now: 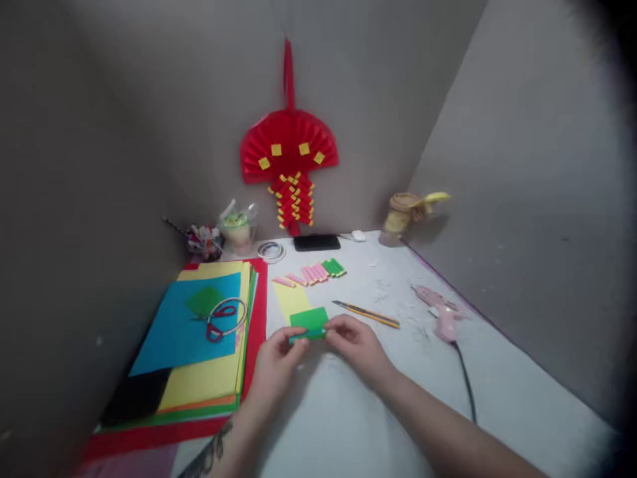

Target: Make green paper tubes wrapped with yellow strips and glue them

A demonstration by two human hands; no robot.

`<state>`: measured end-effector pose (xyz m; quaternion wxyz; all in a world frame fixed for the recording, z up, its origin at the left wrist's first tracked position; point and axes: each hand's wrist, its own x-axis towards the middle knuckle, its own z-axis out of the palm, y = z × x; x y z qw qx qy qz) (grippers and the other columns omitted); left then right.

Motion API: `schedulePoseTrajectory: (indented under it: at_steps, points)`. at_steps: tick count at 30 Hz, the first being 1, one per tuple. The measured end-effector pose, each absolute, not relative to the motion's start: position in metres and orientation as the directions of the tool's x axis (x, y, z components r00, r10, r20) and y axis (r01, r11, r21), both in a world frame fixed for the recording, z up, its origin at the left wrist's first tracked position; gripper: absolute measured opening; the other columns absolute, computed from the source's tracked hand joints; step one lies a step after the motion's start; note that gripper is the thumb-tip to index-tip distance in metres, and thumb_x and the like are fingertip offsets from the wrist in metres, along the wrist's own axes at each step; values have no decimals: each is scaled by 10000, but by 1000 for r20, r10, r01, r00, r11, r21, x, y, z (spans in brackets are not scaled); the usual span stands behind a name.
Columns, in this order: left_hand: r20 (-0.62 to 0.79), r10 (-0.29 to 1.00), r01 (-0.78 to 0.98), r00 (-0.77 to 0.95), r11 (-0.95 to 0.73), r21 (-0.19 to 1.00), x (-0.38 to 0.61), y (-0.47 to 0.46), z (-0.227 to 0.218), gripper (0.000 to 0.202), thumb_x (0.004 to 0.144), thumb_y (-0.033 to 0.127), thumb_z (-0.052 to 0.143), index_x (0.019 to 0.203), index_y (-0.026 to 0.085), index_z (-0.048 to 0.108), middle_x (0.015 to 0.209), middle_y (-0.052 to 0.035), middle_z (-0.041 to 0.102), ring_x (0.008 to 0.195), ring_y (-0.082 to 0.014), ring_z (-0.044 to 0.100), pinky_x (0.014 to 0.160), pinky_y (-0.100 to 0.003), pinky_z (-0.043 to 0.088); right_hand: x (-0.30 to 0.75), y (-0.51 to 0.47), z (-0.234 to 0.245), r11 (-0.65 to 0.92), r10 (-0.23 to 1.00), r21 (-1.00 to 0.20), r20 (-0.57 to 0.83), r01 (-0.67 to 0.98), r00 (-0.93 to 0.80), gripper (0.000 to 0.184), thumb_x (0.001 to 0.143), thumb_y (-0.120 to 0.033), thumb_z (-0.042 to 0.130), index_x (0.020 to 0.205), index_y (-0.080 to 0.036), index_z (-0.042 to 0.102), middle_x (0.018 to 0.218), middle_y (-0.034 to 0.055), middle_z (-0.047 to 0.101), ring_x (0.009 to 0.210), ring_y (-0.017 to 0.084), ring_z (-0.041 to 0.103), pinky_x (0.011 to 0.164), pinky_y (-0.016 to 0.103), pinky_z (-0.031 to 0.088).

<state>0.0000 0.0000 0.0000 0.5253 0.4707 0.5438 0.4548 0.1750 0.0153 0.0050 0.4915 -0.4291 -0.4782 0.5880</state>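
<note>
Head view: the fingers [298,349] of your left hand [275,362] and right hand [359,345] grip a teal stick [314,334] along green paper [309,318].

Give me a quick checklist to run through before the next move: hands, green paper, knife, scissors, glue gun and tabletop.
1. Green paper held at both ends: ok; left hand and right hand pinch its near edge, at a thin teal rod.
2. Utility knife out of the hands: ok; it lies beyond the right hand.
3. Its blade retracted: cannot tell; too blurred.
4. Scissors away from both hands: ok; they lie on the paper stack.
5. Glue gun cool: cannot tell.
6. Tabletop free of scraps: not ok; bits lie near the glue gun.
</note>
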Motion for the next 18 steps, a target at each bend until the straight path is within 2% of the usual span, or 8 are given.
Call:
schedulePoseTrajectory:
  at_steps: [3, 6, 9, 12, 15, 18]
  points:
    - [-152, 988, 25, -33, 153, 988, 2, -1, -4, 309, 720, 361, 677, 914, 127, 625, 627, 17, 548, 565, -77, 460, 507, -179, 354, 173, 14, 4, -27, 993, -986, -7, -163, -120, 253, 674, -369, 731, 782, -171, 617, 723, 1, 607, 669, 135, 549, 623, 258, 428]
    - [-159, 987, -87, -24, 156, 984, 5, -3, -1, 319, 690, 351, 709, 901, 141, 593, 641, 16, 579, 553, -76, 484, 502, -175, 363, 171, 13, 3, 26, 996, -988, 37, -151, -76, 238, 670, -351, 738, 750, -175, 600, 707, -2, 598, 667, 133, 542, 623, 253, 425]
    - [-171, 985, -258, -6, 163, 952, 8, -4, 4, 461, 641, 308, 757, 1015, 187, 514, 727, 4, 653, 573, -93, 552, 525, -184, 402, 170, 12, 4, 54, 997, -986, 61, -160, -37, 247, 671, -329, 744, 738, -187, 554, 677, -19, 571, 647, 125, 531, 610, 243, 422]
    - [-193, 981, -313, 11, 187, 931, 8, -3, 7, 576, 628, 273, 774, 1124, 197, 490, 823, -34, 698, 668, -127, 622, 609, -216, 458, 168, 11, 5, 30, 999, -975, 34, -219, -15, 320, 654, -328, 759, 824, -209, 515, 706, -25, 584, 664, 131, 555, 630, 247, 439]
    - [-202, 977, -296, 61, 211, 931, 7, -2, 8, 447, 636, 261, 771, 1033, 137, 604, 932, -91, 705, 816, -160, 644, 744, -244, 477, 169, 11, 6, -25, 999, -970, -14, -243, -46, 382, 645, -336, 767, 910, -208, 523, 746, -10, 620, 697, 140, 583, 669, 260, 456]
    - [-213, 975, -299, 63, 222, 928, 7, -2, 8, 364, 637, 257, 771, 954, 119, 657, 923, -97, 711, 836, -171, 645, 770, -247, 473, 169, 11, 7, -40, 998, -971, -26, -236, -62, 355, 651, -335, 764, 896, -193, 549, 758, 0, 629, 713, 143, 590, 685, 264, 461]
